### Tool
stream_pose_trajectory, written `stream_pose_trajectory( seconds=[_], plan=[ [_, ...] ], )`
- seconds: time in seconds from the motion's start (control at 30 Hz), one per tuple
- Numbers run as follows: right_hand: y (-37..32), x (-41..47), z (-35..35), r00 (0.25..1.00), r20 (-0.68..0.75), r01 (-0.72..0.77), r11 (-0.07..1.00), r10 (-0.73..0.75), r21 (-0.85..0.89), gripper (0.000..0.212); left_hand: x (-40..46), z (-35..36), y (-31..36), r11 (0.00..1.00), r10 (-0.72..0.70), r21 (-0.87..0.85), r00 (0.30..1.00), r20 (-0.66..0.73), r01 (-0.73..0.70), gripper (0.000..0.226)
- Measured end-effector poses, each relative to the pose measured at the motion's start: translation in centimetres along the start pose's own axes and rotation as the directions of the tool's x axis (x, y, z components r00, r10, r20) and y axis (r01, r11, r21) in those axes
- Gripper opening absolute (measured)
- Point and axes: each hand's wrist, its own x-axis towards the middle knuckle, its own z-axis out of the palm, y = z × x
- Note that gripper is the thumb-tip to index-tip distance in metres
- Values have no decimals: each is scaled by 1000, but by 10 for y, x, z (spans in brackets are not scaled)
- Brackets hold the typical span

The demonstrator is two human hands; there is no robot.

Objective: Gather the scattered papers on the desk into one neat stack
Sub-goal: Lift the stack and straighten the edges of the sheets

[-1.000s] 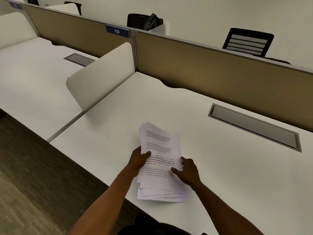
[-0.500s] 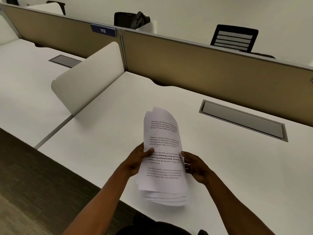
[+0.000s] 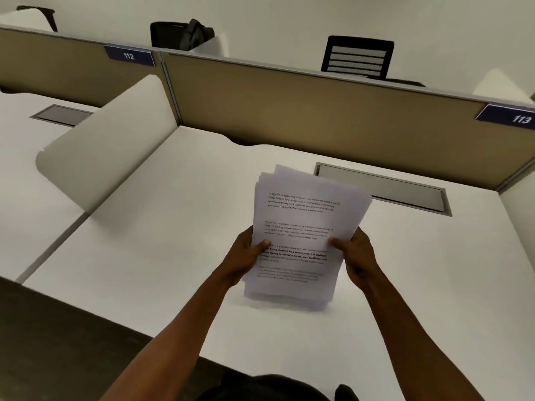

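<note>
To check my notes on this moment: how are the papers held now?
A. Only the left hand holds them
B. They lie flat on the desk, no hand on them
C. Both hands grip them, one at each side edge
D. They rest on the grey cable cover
C: the left hand and right hand each clasp a side edge of the papers, thumbs on the top sheet.

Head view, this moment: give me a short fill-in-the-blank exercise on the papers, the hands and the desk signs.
1. The stack of papers is gripped by ____ hands, the left hand and the right hand.
2. The blue sign on the left part of the partition reads ____.
3. The blue sign at the right edge reads ____.
4. The top sheet shows ____ blocks of printed text.

Missing words: both; 112; 113; four
</note>
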Motion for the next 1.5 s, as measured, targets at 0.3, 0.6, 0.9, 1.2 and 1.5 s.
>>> stream_pose_trajectory(
  seconds=[0.3, 0.6, 0.9, 1.2, 1.5],
  plan=[
    [-6, -33, -38, 966, -129, 236, 968, -224, 82, 34, 11, 43, 6, 991, 113, 68, 994, 2, -113, 45],
    [43, -54, -50, 961, -265, 101, 991, -76, 85, 32, 15, 73, -24, 978, 170, 138, 981, -95, -156, 34],
    [50, -57, -44, 936, -327, 129, 992, -127, -18, 42, 24, 74, -32, 979, 170, 140, 974, -150, -149, 30],
    [42, -47, -55, 922, -365, 139, 990, -128, 4, 39, 23, 41, -57, 980, -163, 144, 970, 181, 138, 92],
    [29, -33, -70, 988, -152, -11, 988, 35, 155, 51, 28, 48, -63, 982, -110, 152, 994, -1, 109, 45]
  ],
)
